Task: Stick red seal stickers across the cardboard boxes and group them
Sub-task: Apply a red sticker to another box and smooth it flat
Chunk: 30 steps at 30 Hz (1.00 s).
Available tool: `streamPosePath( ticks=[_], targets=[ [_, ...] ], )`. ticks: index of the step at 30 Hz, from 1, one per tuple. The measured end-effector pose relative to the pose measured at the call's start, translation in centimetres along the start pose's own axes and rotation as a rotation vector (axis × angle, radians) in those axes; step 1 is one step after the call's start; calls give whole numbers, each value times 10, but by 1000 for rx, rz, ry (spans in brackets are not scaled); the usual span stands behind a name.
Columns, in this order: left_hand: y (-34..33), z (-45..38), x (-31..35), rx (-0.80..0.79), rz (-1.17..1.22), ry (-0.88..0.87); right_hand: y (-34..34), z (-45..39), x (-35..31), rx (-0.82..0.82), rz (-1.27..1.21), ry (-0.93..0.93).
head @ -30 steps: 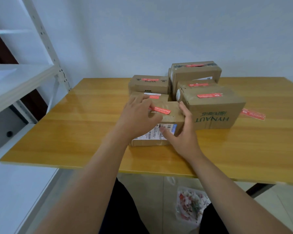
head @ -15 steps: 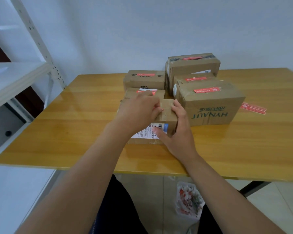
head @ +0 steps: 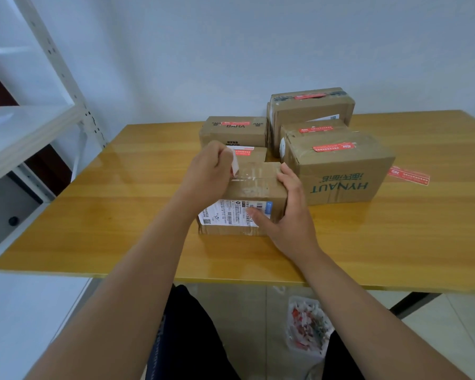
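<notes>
Item one: the near cardboard box [head: 254,193], standing on the wooden table [head: 395,242] closest to us, a white shipping label [head: 232,215] on its front face. We see clear tape along its top seam; whether a red seal lies on that top we cannot tell.

Our left hand [head: 207,174] hovers over the box's top left edge, fingers curled in and pinching a small white strip [head: 234,163] between thumb and fingertips — the strip stands upright just above the seam. It looks like sticker backing, though its red face, if any, does not show.

Our right hand [head: 288,215] grips the box's right front corner: the thumb lies across the shipping label, the fingers wrap up the right side, and the fingertips touch the top edge.

Item two: the sealed group behind and to the right.
- HYNAUT box [head: 340,174], just beside the near box, with a red seal on its lid.
- BAHA box [head: 233,131], at the back left, with a red seal on top.
- Tall rear box [head: 310,108], with a red seal on top.
- Two lower boxes lie between these, each showing red.

Item three: a loose red sticker [head: 408,175] — flat on the table, right of the HYNAUT box, apart from both hands.
</notes>
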<state>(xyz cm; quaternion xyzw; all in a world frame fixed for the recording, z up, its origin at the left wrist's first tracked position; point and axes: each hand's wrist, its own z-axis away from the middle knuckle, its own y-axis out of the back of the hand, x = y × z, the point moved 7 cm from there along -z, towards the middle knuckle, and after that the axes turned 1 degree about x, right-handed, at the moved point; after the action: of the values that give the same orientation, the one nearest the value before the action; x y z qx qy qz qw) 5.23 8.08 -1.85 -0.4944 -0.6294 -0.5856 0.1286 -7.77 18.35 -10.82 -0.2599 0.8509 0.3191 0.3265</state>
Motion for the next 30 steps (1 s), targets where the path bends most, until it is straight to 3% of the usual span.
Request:
streamPosePath(
  ticks=[7, 13, 18, 23, 30],
  targets=[
    [15, 2, -17, 202, 488, 190, 0, 0, -2, -11, 7, -14],
    [20, 6, -6, 130, 608, 142, 7, -4, -5, -40, 43, -2],
    [16, 16, 5, 35, 598, 40, 29, -19, -55, 188, 86, 153],
    [8, 28, 18, -68, 462, -110, 16, -40, -79, -100, -314, -183],
    [13, 34, 17, -142, 277, -216, 9, -51, -63, -186, -437, -480]
  ],
)
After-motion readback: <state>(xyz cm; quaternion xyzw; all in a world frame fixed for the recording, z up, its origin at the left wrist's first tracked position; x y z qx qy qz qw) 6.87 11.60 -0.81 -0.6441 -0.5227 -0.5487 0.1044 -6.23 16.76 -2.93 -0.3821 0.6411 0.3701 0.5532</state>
